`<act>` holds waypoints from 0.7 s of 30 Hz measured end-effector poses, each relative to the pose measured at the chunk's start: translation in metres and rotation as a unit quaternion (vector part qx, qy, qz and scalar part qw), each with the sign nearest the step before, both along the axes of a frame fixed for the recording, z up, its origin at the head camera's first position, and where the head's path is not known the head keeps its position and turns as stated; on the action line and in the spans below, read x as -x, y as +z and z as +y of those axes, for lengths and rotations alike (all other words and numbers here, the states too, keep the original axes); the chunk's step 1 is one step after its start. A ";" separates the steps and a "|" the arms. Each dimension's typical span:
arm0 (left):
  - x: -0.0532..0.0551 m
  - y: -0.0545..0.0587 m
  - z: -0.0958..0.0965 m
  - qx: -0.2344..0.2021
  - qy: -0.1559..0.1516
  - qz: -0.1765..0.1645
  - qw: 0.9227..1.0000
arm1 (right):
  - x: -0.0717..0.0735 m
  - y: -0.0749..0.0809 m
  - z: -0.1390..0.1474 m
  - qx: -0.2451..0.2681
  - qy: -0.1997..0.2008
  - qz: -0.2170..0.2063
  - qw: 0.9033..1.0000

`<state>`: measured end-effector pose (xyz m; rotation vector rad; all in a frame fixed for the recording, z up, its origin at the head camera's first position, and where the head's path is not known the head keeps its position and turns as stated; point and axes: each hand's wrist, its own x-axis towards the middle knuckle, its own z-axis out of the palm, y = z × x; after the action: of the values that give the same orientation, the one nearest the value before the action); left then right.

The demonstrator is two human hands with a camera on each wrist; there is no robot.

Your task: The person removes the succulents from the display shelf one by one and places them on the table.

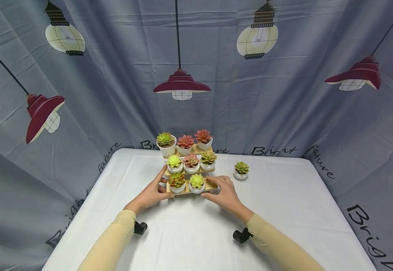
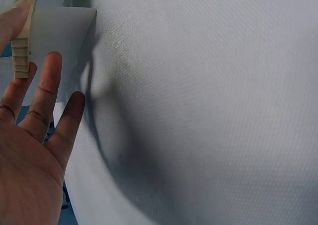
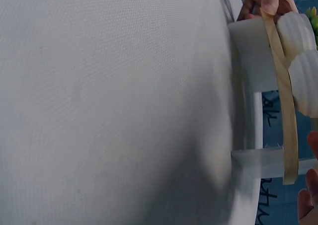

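Note:
A three-tier plant stand with wooden shelves and white supports stands on the table in the head view. Small potted succulents in white pots fill its tiers, among them a yellow-green one and an orange-green one on the lowest shelf. My left hand pinches that shelf's left end; the left wrist view shows the thumb over the wooden edge, other fingers spread. At the right end my right hand holds the shelf between thumb and fingers, though the right wrist view shows only fingertips.
One more green succulent in a white pot stands on the table, to the right of the stand. The white-covered table meets a grey-blue curtain printed with lamps behind and at the sides.

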<state>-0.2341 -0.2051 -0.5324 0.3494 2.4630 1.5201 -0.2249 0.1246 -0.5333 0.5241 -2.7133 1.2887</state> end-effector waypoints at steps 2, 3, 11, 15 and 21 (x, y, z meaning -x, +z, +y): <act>0.000 0.001 0.000 0.000 0.000 0.000 1.000 | 0.000 -0.001 -0.003 0.003 0.001 0.003 1.000; -0.001 0.001 0.000 0.000 -0.001 0.000 1.000 | 0.001 -0.002 -0.004 0.003 0.001 0.006 1.000; -0.002 0.002 0.001 -0.005 0.000 -0.001 1.000 | 0.003 -0.004 -0.013 -0.011 -0.005 0.023 1.000; -0.002 0.002 0.000 -0.011 -0.001 -0.003 1.000 | 0.003 -0.002 -0.017 -0.007 -0.007 0.016 1.000; -0.002 0.002 0.000 -0.012 -0.003 -0.005 1.000 | 0.004 -0.002 -0.019 -0.015 -0.012 0.009 1.000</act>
<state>-0.2321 -0.2052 -0.5301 0.3519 2.4362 1.5478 -0.2285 0.1053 -0.5354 0.5027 -2.7199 1.2322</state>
